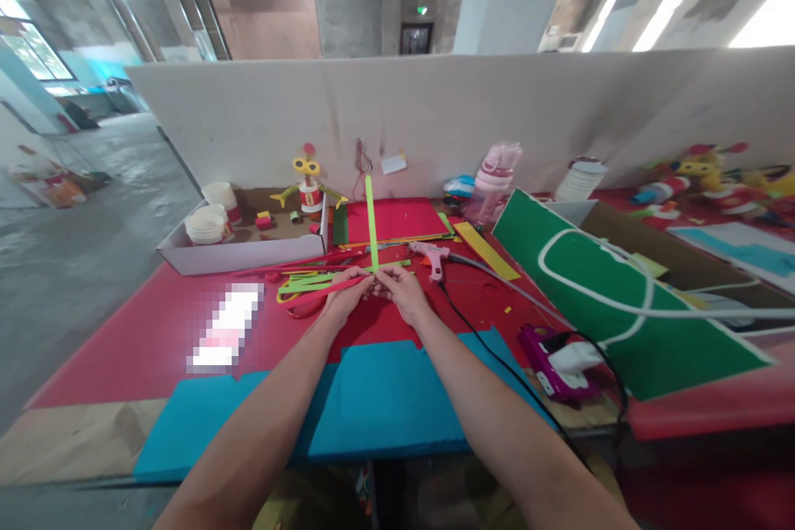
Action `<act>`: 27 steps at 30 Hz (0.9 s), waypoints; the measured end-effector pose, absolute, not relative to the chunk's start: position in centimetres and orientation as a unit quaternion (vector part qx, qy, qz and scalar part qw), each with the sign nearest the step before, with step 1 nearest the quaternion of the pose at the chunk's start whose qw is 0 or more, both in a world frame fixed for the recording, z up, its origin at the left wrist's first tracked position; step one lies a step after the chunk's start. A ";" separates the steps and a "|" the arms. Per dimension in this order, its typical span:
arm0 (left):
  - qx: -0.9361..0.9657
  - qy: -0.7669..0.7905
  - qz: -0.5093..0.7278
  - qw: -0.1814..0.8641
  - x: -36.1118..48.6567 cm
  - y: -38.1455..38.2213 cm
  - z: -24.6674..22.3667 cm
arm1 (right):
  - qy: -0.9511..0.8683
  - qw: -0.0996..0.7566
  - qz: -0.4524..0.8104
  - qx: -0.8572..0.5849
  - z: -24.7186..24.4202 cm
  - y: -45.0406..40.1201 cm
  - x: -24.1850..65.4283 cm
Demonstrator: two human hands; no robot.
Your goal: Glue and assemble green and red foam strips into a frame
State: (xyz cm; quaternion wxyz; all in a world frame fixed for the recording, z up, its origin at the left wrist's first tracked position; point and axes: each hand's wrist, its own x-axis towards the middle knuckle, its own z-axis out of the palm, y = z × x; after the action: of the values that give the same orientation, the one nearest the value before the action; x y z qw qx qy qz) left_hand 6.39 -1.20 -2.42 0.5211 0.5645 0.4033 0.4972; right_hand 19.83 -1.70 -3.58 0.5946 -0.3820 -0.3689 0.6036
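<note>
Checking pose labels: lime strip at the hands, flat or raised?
Raised: the lime strip's upper end overlaps the white partition behind the table.

- Premises: a handicraft workshop inside a bare concrete building.
- Structure: grey concrete wall (351,12), rough grey floor (118,161), lit green exit sign (421,10) above a dark doorway (416,39).
- Workstation: red-covered table (142,331) backed by a pale partition (248,112).
- Equipment: pink glue gun (436,262); purple power strip (562,373) with a white plug (576,357).
- Materials: bright green strip (372,219); stacked paper cups (207,227).
- Made articles: yellow-eyed cup figure (310,197); similar figures (726,195) at far right.
</note>
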 end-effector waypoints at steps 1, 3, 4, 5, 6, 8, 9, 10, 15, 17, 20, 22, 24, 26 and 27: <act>0.565 0.403 0.496 0.521 6.3 -1.2 -2.4 | -0.370 0.595 0.604 -0.381 -3.6 -1.7 19.8; 0.564 0.404 0.496 0.522 6.3 -1.2 -2.5 | -0.372 0.593 0.604 -0.381 -3.7 -1.7 19.8; 0.562 0.404 0.496 0.524 6.2 -1.2 -2.5 | -0.374 0.592 0.603 -0.383 -3.7 -1.6 19.8; 0.561 0.405 0.497 0.524 6.2 -1.2 -2.5 | -0.375 0.590 0.603 -0.385 -3.7 -1.6 19.8; 0.561 0.405 0.497 0.523 6.2 -1.2 -2.5 | -0.377 0.588 0.602 -0.387 -3.8 -1.6 19.8; 0.564 0.407 0.497 0.520 6.2 -1.2 -2.5 | -0.380 0.584 0.601 -0.393 -3.8 -1.6 19.8; 0.566 0.407 0.496 0.518 6.2 -1.2 -2.5 | -0.381 0.583 0.599 -0.395 -3.9 -1.6 19.8; 0.567 0.408 0.496 0.516 6.2 -1.2 -2.5 | -0.381 0.584 0.596 -0.399 -3.9 -1.6 19.9; 0.566 0.418 0.506 0.499 6.3 -1.3 -2.3 | -0.383 0.588 0.583 -0.409 -3.7 -1.7 20.0; 0.563 0.420 0.507 0.500 6.3 -1.3 -2.2 | -0.385 0.586 0.584 -0.410 -3.7 -1.7 20.0; 0.562 0.424 0.502 0.502 6.3 -1.2 -2.2 | -0.388 0.580 0.587 -0.410 -3.8 -1.6 19.9; 0.561 0.436 0.497 0.499 6.3 -1.1 -2.2 | -0.389 0.580 0.586 -0.411 -3.8 -1.6 19.9; 0.559 0.449 0.494 0.492 6.3 -1.1 -2.3 | -0.388 0.585 0.580 -0.413 -3.8 -1.6 19.9; 0.564 0.455 0.493 0.482 6.4 -1.0 -2.3 | -0.387 0.589 0.575 -0.415 -3.8 -1.6 19.9; 0.568 0.457 0.492 0.476 6.4 -1.0 -2.4 | -0.387 0.590 0.574 -0.416 -3.8 -1.6 19.9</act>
State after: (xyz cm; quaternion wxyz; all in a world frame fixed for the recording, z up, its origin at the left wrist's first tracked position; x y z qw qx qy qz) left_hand 6.36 -1.03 -2.38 0.4759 0.5676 0.4570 0.4924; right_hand 19.90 -1.64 -3.76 0.5898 -0.4164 -0.3866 0.5739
